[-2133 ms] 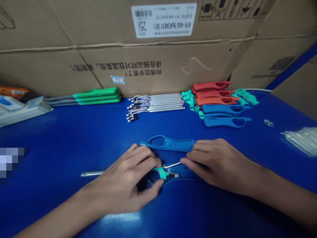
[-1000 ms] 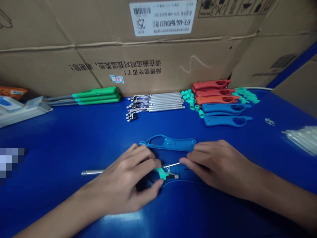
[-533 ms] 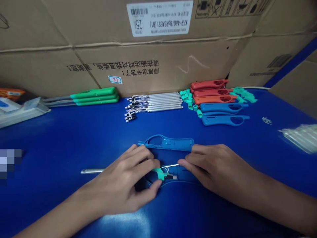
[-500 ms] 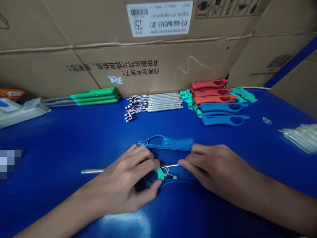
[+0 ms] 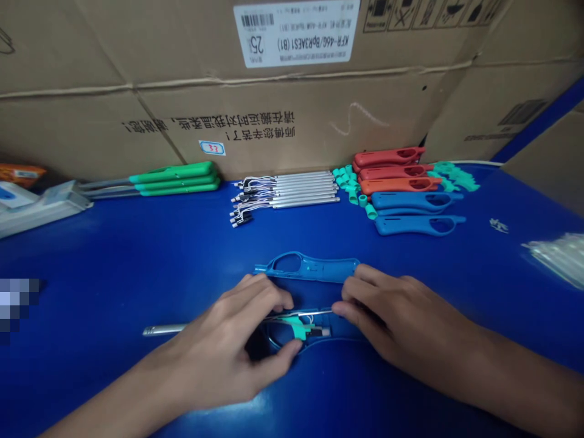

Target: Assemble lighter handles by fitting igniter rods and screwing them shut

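Observation:
A blue lighter handle half lies on the table with a teal trigger and a small black-and-white part with white wires in it. My left hand is curled over its left part, thumb beside the trigger. A silver tube sticks out to the left from under this hand. My right hand pinches a thin silver metal tool, whose tip lies along the handle's upper edge; its kind is partly hidden. Just behind lies another blue handle half, hollow side showing.
At the back stand green lighters, silver tubes with wires, teal rings, red handle shells, blue handle shells and teal triggers. A large cardboard box walls the back; clear-wrapped pieces lie right.
My left fingers have shifted back a little, and more of the teal trigger shows. The silver tube's outer end has moved slightly left and nearer. The right hand keeps its pinch.

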A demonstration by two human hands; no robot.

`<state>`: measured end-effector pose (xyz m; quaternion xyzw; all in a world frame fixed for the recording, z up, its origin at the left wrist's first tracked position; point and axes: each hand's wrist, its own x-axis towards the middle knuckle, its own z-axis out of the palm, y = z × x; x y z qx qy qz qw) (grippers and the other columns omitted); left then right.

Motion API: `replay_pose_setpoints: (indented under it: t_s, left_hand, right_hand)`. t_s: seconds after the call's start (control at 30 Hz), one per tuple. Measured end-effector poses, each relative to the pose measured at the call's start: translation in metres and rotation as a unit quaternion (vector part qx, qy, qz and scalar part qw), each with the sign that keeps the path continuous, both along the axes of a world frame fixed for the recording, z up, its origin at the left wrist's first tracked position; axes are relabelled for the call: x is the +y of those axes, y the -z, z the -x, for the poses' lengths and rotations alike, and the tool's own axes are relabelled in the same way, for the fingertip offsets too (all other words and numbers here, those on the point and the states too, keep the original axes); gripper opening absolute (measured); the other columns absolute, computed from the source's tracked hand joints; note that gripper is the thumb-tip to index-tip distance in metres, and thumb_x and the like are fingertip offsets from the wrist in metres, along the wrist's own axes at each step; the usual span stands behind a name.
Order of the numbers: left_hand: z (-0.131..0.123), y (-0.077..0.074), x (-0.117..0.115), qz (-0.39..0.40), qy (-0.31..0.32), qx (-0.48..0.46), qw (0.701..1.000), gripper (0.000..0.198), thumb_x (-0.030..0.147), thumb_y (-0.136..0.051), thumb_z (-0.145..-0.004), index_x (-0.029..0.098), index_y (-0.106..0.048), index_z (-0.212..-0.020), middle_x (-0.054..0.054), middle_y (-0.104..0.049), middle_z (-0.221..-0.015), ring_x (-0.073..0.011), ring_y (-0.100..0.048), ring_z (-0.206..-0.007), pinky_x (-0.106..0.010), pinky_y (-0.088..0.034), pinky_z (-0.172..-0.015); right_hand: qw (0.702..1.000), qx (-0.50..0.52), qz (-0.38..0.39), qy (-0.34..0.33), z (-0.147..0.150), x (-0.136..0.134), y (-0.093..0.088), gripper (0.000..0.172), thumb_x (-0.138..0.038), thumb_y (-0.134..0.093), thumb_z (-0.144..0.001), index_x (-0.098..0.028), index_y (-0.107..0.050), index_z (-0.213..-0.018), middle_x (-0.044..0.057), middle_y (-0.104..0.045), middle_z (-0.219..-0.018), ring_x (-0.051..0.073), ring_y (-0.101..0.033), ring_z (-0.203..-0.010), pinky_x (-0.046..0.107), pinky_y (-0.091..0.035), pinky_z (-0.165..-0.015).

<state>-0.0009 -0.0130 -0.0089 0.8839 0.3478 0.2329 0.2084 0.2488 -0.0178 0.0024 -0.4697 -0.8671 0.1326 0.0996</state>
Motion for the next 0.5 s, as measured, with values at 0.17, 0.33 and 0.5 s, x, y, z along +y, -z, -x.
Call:
replay_pose_setpoints:
  t_s: [0.17,0.33,0.5]
  left_hand:
    - [-0.004,-0.006,-0.002,-0.004,-0.006,0.008,1.000,0.017,0.020,-0.065,-0.083,0.021,-0.058,-0.098,-0.001,-0.067,-0.089,-0.0168,-0.065,-0.082,-0.035,-0.053,-0.087]
    - [-0.004,-0.009,0.000,0.007,-0.012,0.003,1.000,0.015,0.020,-0.066,-0.082,0.022,-0.061,-0.096,0.001,-0.069,-0.085,-0.0176,-0.068,-0.082,-0.036,-0.056,-0.088]
    - [-0.001,-0.006,0.002,-0.007,-0.017,0.003,1.000,0.014,0.024,-0.066,-0.087,0.024,-0.061,-0.100,0.000,-0.070,-0.089,-0.0196,-0.069,-0.089,-0.038,-0.058,-0.092]
  right_hand:
    - [1.000,0.026,-0.008,-0.015,-0.002,0.000,0.005,0.018,-0.021,-0.054,-0.097,-0.022,-0.057,-0.079,0.000,-0.060,-0.077,0.018,-0.062,-0.056,0.030,-0.039,-0.050]
    - [0.999,0.037,-0.016,-0.019,-0.002,0.000,0.009,0.024,-0.026,-0.045,-0.101,-0.024,-0.057,-0.080,0.000,-0.061,-0.077,0.017,-0.061,-0.052,0.031,-0.039,-0.045]
    - [0.999,0.033,-0.032,-0.026,-0.003,0.001,0.013,0.037,-0.034,-0.035,-0.105,-0.023,-0.059,-0.079,0.001,-0.061,-0.074,0.014,-0.058,-0.049,0.029,-0.039,-0.040]
